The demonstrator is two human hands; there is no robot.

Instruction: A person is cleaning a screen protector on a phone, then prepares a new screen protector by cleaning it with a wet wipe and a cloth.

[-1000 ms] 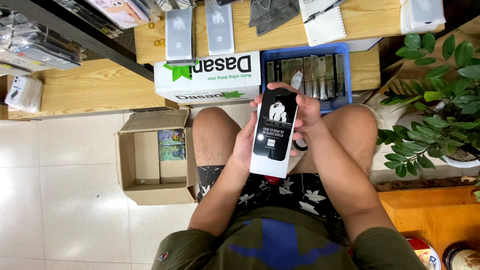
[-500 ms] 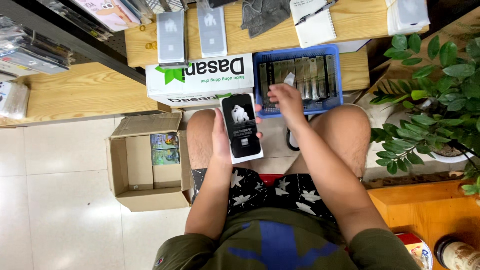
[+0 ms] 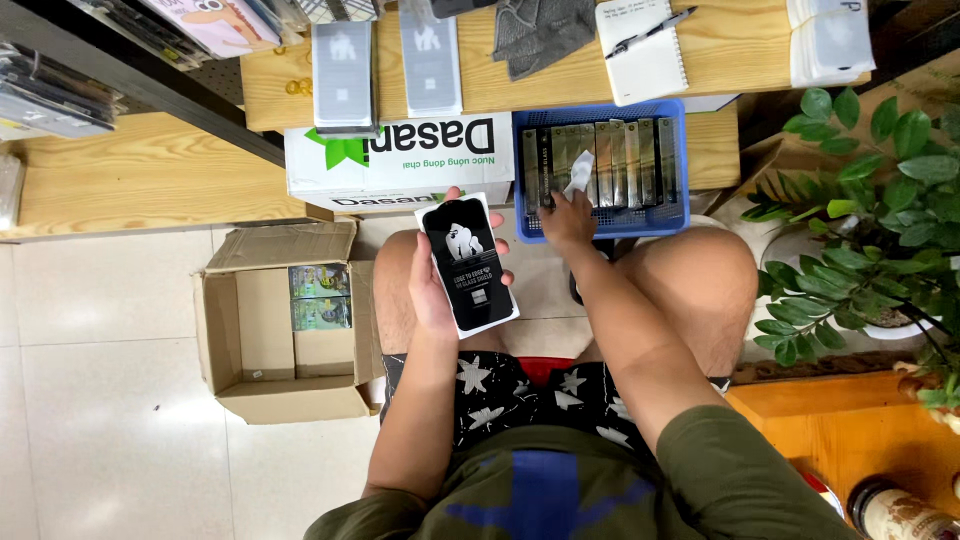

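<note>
My left hand (image 3: pixel 432 288) holds a flat black-and-white packet (image 3: pixel 468 264) upright above my left knee. My right hand (image 3: pixel 568 212) reaches forward into a blue plastic basket (image 3: pixel 600 226) and pinches a small white slip (image 3: pixel 580 172) among a row of several dark flat packets (image 3: pixel 600 160) standing on edge inside it. I sit with bare knees, in patterned shorts and a green shirt.
An open cardboard box (image 3: pixel 282 330) with two green packets (image 3: pixel 320 296) sits on the tiled floor at left. A white carton (image 3: pixel 400 160) lies beside the basket. Wooden shelves carry grey packet stacks (image 3: pixel 342 62), a notebook with pen (image 3: pixel 642 46) and cloth. A potted plant (image 3: pixel 860 230) stands right.
Both hands held the black-and-white packet a second ago. My right hand let go and reached into the blue basket; my left hand keeps the packet, shifted left.
</note>
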